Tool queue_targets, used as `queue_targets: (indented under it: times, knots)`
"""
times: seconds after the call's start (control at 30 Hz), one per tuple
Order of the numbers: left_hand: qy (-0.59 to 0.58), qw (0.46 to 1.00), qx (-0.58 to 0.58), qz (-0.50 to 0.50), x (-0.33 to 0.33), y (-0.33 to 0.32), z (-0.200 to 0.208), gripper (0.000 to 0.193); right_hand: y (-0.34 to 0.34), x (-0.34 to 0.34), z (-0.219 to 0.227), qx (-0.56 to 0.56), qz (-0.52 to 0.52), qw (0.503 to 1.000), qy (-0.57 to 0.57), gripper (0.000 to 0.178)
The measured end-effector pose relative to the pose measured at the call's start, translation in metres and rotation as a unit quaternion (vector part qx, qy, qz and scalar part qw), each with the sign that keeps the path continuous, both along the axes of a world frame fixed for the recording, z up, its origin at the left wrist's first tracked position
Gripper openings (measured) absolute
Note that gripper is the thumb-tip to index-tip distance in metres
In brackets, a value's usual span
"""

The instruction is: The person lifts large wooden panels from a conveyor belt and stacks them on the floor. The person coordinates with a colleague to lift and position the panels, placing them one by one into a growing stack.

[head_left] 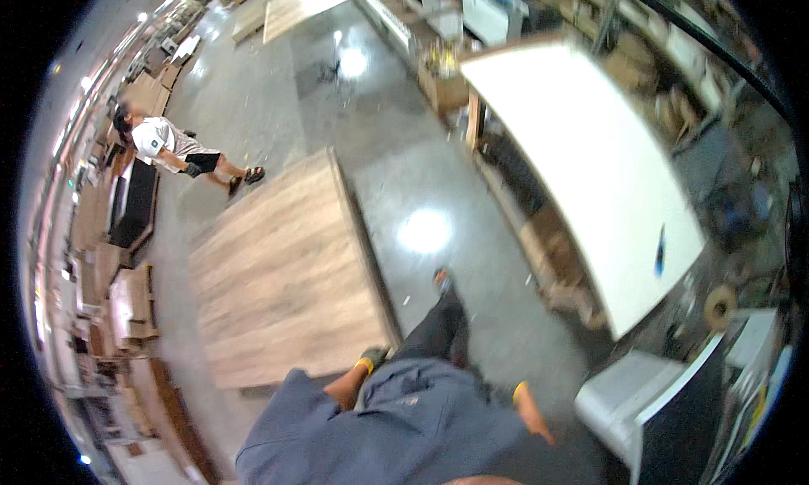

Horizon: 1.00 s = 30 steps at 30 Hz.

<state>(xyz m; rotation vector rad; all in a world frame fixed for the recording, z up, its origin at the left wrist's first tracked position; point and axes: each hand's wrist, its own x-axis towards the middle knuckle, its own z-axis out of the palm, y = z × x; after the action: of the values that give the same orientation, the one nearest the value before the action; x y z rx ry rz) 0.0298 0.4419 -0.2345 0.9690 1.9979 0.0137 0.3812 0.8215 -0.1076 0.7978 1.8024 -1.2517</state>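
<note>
My left hand [375, 356], in a dark glove with a yellow cuff, hangs beside my thigh at the near right corner of a stack of wood-grain panels [282, 274]. Whether it touches the panel edge I cannot tell, and its fingers are blurred. On my right side, the forearm [533, 413] shows down to a yellow cuff [520, 390]; the hand beyond it is hidden. One of my legs [434, 325] is stretched forward on the grey floor.
A long table with a white top [581, 165] stands to the right. Nearer on that side is a grey-white cabinet [628, 388]. A person [164, 144] in a white shirt stands at the far left. Boxes and boards [131, 304] line the left side. Another wood-grain panel [308, 9] lies far ahead.
</note>
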Motion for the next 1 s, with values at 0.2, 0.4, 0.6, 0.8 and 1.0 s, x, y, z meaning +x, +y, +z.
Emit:
queue_targets:
  times: [0.2,0.4,0.6,0.8,1.0]
  knots:
    - [-0.138,0.925,0.01,0.354,-0.048,0.093,0.025,0.054,0.083,-0.11,0.106,-0.106,-0.042,0.989,-0.099,0.07]
    - [-0.019,0.926,0.159,0.341,-0.181,0.221,0.035,0.054,0.165,-0.22,0.161,-0.049,0.093,0.987,-0.12,0.092]
    - [-0.231,0.781,0.269,0.513,-0.269,0.323,0.084,0.053,0.201,-0.286,0.14,0.001,0.208,0.973,-0.104,0.097]
    - [-0.15,0.891,0.11,0.414,-0.298,0.317,0.077,0.043,0.265,-0.359,0.085,-0.016,0.15,0.988,-0.028,0.08]
    - [0.017,0.987,-0.025,0.16,-0.31,0.281,0.069,0.039,0.368,-0.485,0.05,0.081,0.165,0.982,0.035,0.072]
